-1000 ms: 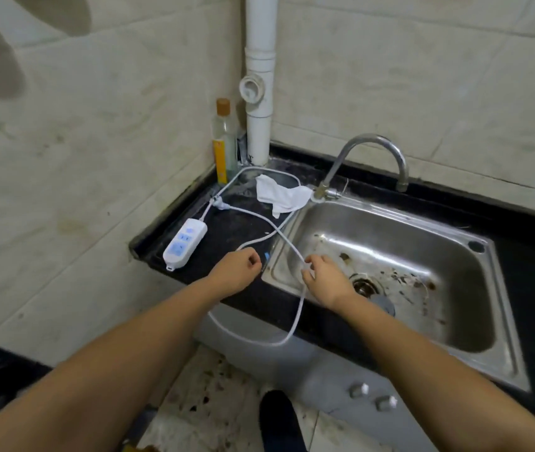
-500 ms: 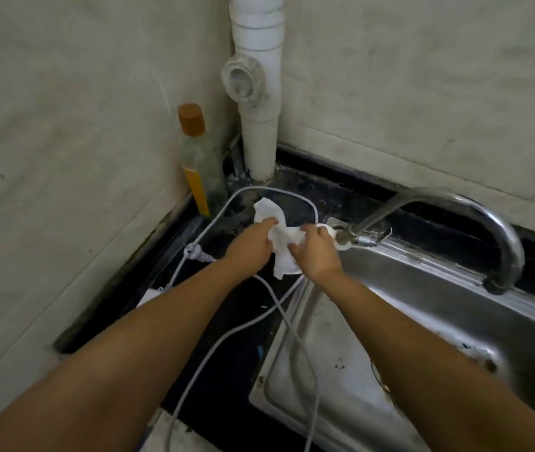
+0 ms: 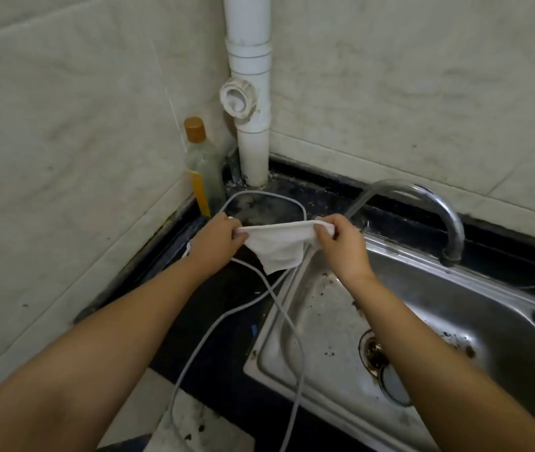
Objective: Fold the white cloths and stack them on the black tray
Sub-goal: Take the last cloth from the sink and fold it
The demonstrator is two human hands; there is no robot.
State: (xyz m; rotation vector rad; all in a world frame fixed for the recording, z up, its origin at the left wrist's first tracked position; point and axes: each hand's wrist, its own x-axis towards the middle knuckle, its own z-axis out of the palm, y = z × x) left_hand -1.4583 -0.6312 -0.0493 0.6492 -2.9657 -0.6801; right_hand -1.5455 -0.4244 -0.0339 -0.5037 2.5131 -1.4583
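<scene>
White cloth, black desk, steel sink

The plain white fabric cloth (image 3: 279, 244) shows no pattern; the glossy black stone desk (image 3: 227, 321) carries a pale grey round cable (image 3: 261, 195); the silvery steel sink (image 3: 341, 321) is flecked with dark brown spots; the clear glass bottle (image 3: 202, 168) has an orange-brown cap and a yellow label; the white plastic pipe (image 3: 251, 93) stands against off-white tiled walls (image 3: 64, 125)

The soft, matt white woven cloth (image 3: 279, 244) looks limp and slightly wrinkled. At right, the brushed stainless-steel sink basin (image 3: 474, 308) is dull and stained, while the curved chrome metal tap (image 3: 435, 207) shines. The black stone-like countertop (image 3: 227, 321) is glossy. A smooth white plastic drainpipe (image 3: 249, 93) stands far, beside a clear bottle with a brown cap (image 3: 202, 168).
</scene>
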